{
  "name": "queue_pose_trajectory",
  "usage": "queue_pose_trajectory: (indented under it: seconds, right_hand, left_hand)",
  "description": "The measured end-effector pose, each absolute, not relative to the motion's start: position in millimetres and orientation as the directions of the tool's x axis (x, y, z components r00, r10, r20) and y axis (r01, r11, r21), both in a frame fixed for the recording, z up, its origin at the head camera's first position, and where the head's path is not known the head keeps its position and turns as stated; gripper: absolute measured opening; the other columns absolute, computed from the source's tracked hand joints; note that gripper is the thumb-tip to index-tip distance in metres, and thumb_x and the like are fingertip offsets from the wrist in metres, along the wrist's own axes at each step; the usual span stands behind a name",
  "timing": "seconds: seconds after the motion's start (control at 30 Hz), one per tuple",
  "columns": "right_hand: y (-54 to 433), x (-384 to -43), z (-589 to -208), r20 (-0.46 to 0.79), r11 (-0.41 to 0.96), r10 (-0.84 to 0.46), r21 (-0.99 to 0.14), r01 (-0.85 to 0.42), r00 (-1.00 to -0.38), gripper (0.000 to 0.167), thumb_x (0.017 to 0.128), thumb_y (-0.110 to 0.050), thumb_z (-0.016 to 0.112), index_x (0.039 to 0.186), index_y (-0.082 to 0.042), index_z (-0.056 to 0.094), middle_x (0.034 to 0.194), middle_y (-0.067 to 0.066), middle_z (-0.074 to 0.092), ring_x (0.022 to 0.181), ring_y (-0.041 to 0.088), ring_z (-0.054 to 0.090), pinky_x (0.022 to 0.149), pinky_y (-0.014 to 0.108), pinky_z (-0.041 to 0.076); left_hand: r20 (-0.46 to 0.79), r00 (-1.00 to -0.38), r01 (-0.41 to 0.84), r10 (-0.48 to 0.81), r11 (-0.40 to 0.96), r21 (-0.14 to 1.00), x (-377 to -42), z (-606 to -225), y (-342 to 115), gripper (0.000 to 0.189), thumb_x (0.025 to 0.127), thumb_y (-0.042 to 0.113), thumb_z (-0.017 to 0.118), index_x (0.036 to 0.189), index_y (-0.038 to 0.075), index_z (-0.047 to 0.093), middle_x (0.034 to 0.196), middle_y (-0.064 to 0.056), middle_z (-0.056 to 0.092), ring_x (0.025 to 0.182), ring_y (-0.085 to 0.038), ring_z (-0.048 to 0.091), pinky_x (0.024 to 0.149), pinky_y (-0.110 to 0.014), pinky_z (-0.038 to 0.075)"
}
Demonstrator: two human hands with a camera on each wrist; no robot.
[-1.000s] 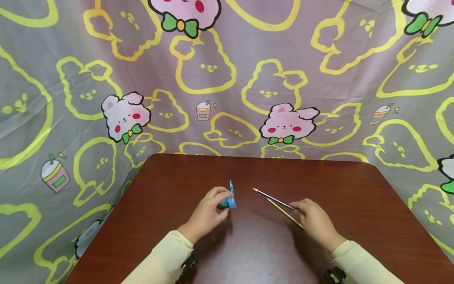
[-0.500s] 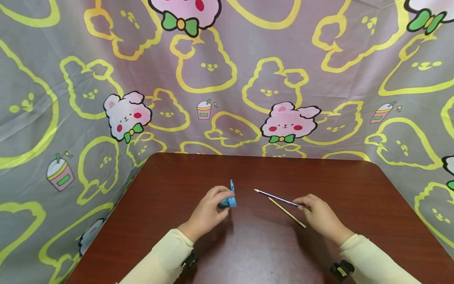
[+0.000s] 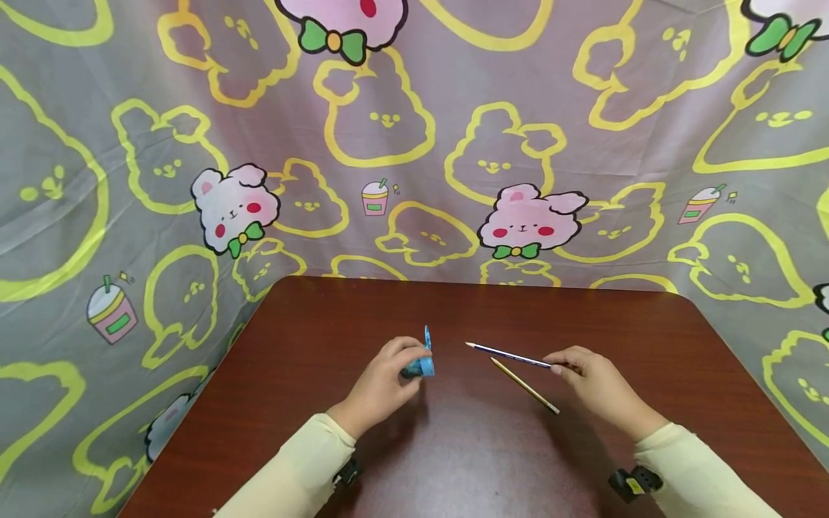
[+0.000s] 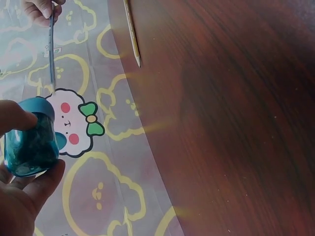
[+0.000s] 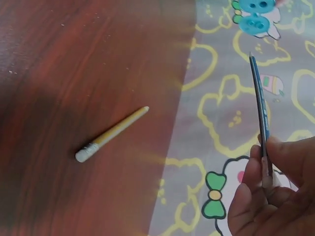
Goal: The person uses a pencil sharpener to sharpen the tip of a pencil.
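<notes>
My left hand [image 3: 382, 381] grips a small blue pencil sharpener [image 3: 421, 367] with a see-through container, its flip lid raised. In the left wrist view the thumb presses near the blue top of the sharpener [image 4: 32, 147], fingers under it. Two round holes show on the top of the sharpener [image 5: 254, 23] in the right wrist view. Between thumb and fingers, my right hand [image 3: 599, 385] pinches a blue-and-white pencil [image 3: 508, 355] near its rear end. Its sharpened tip points left toward the sharpener, a gap apart. A yellow pencil [image 3: 524, 386] lies on the table below it.
The brown wooden table [image 3: 466, 460] has rounded far corners. A grey curtain [image 3: 414, 180] with yellow outlines and rabbit prints hangs behind and along both sides. The yellow pencil has a pale rear end and lies between the two hands.
My right hand has moved right and slightly up with the blue pencil, uncovering the yellow pencil's rear end. The blue pencil lies flatter in view. My left hand has stayed nearly still.
</notes>
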State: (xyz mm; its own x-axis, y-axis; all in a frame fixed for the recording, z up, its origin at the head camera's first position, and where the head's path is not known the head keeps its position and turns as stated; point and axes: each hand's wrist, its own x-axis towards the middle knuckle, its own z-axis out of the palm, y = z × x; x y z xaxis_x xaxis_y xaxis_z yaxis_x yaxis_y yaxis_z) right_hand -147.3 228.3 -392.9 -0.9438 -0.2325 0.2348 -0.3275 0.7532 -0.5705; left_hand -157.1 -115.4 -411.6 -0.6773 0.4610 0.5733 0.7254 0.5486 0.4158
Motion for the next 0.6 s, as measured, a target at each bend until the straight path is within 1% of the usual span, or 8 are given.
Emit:
queue_pose_trajectory:
  seconds: [0.17,0.3,0.4,0.6]
  right_hand:
    - [231.1,-148.1,-390.1,0.261,0.747,-0.240,-0.565,-0.349,-0.935,0.014,0.090,-0.005,0.065,0.102,-0.007,0.072,0.097,0.002,0.067,0.080,0.011,0.058,0.064,0.026,0.047]
    - [232.5,-149.0,-390.3,0.280,0.737,-0.249,-0.566,-0.369,-0.927,0.013,0.089,-0.004,0.066,0.100,-0.008,0.072,0.095,0.000,0.066,0.078,0.006,0.056,0.064,0.025,0.047]
    - [232.1,-148.8,-390.3,0.278,0.730,-0.258,-0.571,-0.375,-0.925,0.013,0.090,-0.004,0.065,0.099,-0.009,0.072,0.095,-0.001,0.066,0.078,0.005,0.056,0.065,0.025,0.047]
    - [229.1,-149.3,-389.5,0.280,0.719,-0.275,-0.576,-0.390,-0.920,0.014,0.090,-0.003,0.065,0.099,-0.010,0.072,0.094,-0.002,0.065,0.078,0.004,0.055,0.064,0.024,0.047]
  left_hand:
    - [0.581,-0.667,0.735,0.466,0.544,0.406,-157.2,-412.8,-115.4,0.041,0.076,-0.008,0.073,0.113,0.009,0.066,0.113,-0.007,0.057,0.101,-0.019,0.054,0.064,-0.021,0.053]
    - [0.570,-0.671,0.733,0.474,0.540,0.414,-157.0,-413.3,-115.4,0.039,0.077,-0.007,0.072,0.113,0.009,0.066,0.114,-0.007,0.057,0.102,-0.019,0.054,0.065,-0.020,0.052]
    - [0.563,-0.675,0.731,0.477,0.539,0.420,-156.9,-413.1,-115.6,0.038,0.078,-0.006,0.073,0.113,0.009,0.067,0.114,-0.006,0.057,0.102,-0.019,0.054,0.066,-0.020,0.052]
    - [0.576,-0.663,0.740,0.477,0.531,0.412,-157.0,-412.0,-115.1,0.039,0.076,-0.007,0.074,0.111,0.009,0.067,0.114,-0.006,0.057,0.103,-0.019,0.054,0.068,-0.019,0.051]
